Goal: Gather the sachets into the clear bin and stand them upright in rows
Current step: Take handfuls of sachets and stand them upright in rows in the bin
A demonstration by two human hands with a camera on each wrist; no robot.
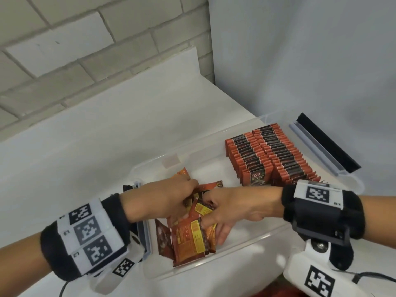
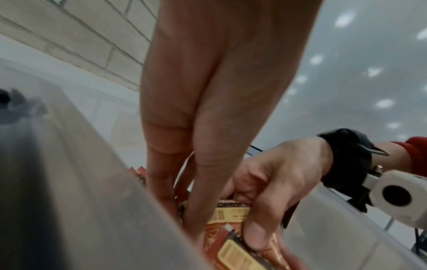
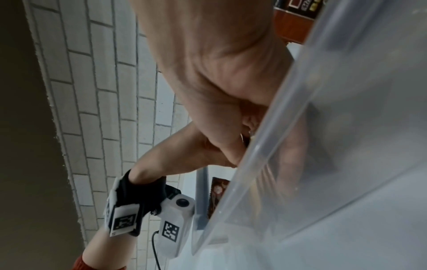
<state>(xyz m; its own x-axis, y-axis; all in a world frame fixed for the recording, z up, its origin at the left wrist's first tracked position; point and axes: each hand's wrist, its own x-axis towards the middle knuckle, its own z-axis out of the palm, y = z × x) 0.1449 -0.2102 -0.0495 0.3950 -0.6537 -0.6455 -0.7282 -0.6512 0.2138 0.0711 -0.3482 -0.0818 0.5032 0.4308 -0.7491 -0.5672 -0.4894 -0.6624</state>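
Note:
A clear plastic bin (image 1: 246,247) lies on the white counter. At its right end, orange and black sachets stand upright in two rows (image 1: 270,155). A loose heap of orange sachets (image 1: 188,239) fills its left end. Both hands meet over the heap. My left hand (image 1: 165,198) reaches in from the left, its fingers (image 2: 201,182) pointing down among the sachets. My right hand (image 1: 231,209) comes from the right and grips a bunch of sachets (image 2: 233,237), thumb pressed on top. In the right wrist view the bin wall (image 3: 323,109) hides the fingers.
A dark strip with a clear edge (image 1: 325,144) lies just beyond the bin's right end. A brick wall (image 1: 75,50) backs the counter and a plain white panel (image 1: 310,61) closes the right side. Bare counter (image 1: 85,136) spreads to the left.

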